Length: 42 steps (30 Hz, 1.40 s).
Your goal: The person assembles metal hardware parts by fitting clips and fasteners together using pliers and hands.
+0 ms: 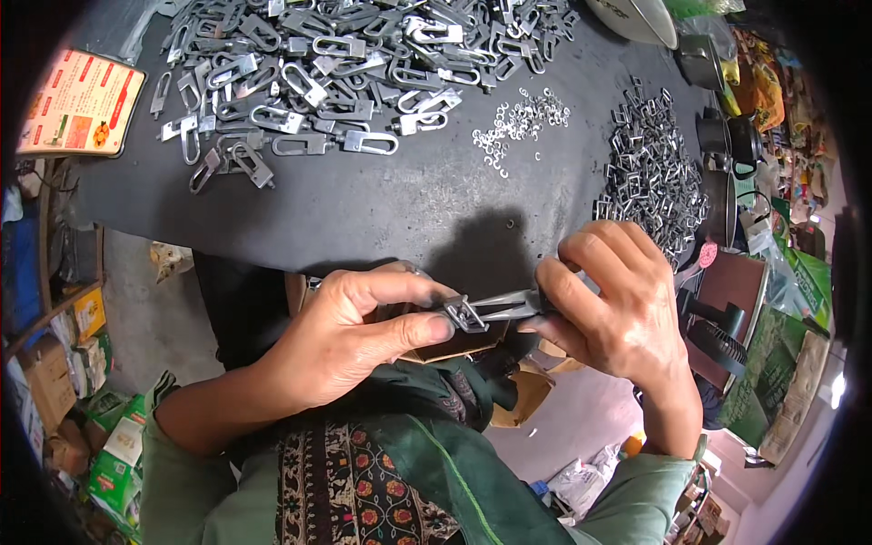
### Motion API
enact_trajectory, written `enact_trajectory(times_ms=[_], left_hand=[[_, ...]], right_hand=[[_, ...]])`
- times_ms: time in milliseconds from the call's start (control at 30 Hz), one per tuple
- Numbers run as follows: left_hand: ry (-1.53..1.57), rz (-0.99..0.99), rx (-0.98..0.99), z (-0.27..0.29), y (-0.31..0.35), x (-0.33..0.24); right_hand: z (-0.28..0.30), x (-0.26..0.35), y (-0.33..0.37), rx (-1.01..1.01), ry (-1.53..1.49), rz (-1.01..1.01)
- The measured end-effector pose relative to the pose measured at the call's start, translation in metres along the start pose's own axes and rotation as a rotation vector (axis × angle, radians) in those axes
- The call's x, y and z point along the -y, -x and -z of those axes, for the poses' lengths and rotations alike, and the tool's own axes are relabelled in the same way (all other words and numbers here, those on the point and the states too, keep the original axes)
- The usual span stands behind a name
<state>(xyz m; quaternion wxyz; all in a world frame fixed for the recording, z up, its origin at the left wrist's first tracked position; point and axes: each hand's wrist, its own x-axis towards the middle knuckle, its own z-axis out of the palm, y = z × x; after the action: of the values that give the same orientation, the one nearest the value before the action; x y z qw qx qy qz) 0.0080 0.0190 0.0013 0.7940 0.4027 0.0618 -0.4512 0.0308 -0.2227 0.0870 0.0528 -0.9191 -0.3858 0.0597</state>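
My left hand [363, 327] pinches a small rectangular metal frame [465, 314] between thumb and fingers, just above my lap and near the table's front edge. My right hand [613, 304] is closed around a pair of narrow-jawed pliers [509, 307], their handles mostly hidden in my palm. The two slim jaws point left, a gap between them, and their tips meet the frame. Small C-shaped metal clips [518, 125] lie scattered on the dark table [363, 209]. One single clip [510, 223] sits apart, nearer my hands.
A large heap of looped metal fittings [336, 73] covers the table's far side. More small metal frames [649, 168] are piled at right. A printed red-and-white box lid or card [82, 102] rests at the left edge. A pale bowl [640, 18] stands far right; a small black fan [716, 336] is at right.
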Motion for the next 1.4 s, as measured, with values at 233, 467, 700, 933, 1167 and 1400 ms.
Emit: enact_trajectory(times_ms=[233,467,700,933,1167,1400], left_hand=[[-0.110,-0.101,0.025,-0.003,-0.003,0.011],[-0.382,-0.034,0.076,-0.007,-0.001,0.007],[-0.215,0.096,-0.017,0.014,0.015,0.051],[-0.270,0.206,-0.019,0.035,-0.001,0.069],[-0.256,0.179,0.095,0.017,0.006,0.052],[-0.563,-0.112,0.009,-0.018,-0.005,0.021]], right_hand=[[-0.009,0.006,0.010,-0.029,-0.057,-0.017],[-0.019,0.031,0.042,-0.003,-0.147,-0.179],[-0.041,0.018,0.073,-0.106,-0.193,-0.504],[-0.078,-0.035,0.088,-0.415,0.191,-0.664],[-0.076,-0.035,0.098,-0.261,0.266,-0.497],[-0.048,0.022,0.067,-0.337,-0.782,-0.716]])
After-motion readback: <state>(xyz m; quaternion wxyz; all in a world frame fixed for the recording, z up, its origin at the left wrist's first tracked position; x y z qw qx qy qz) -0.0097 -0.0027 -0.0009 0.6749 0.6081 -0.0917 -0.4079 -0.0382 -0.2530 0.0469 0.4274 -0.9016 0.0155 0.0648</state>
